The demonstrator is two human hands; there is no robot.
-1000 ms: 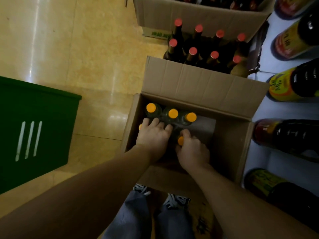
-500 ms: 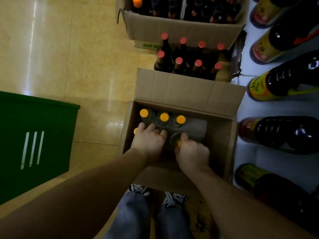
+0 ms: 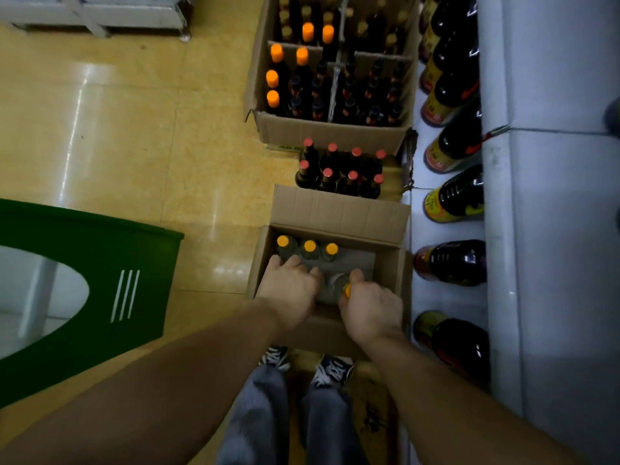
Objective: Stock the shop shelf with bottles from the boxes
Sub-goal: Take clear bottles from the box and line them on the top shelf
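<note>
Glossy yellow floor tiles (image 3: 134, 146) carry streaks of reflected overhead light. A dark green bin (image 3: 100, 236) with three white stripes stands at the left edge, a white metal frame (image 3: 100, 11) lies in the top-left corner, and the pale grey shelf (image 3: 553, 229) runs along the right.

bottle caps (image 3: 309, 245) orange | box (image 3: 339, 209) brown | bin (image 3: 100, 250) green, white stripes

Upright clear yellow-capped bottles (image 3: 309, 247) in open cardboard box (image 3: 339, 209) beside shelf (image 3: 436, 298)

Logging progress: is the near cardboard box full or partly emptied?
Partly emptied: the box holds three yellow-capped bottles in its far row, bare gap beside them; right hand grips a fourth bottle.
</note>
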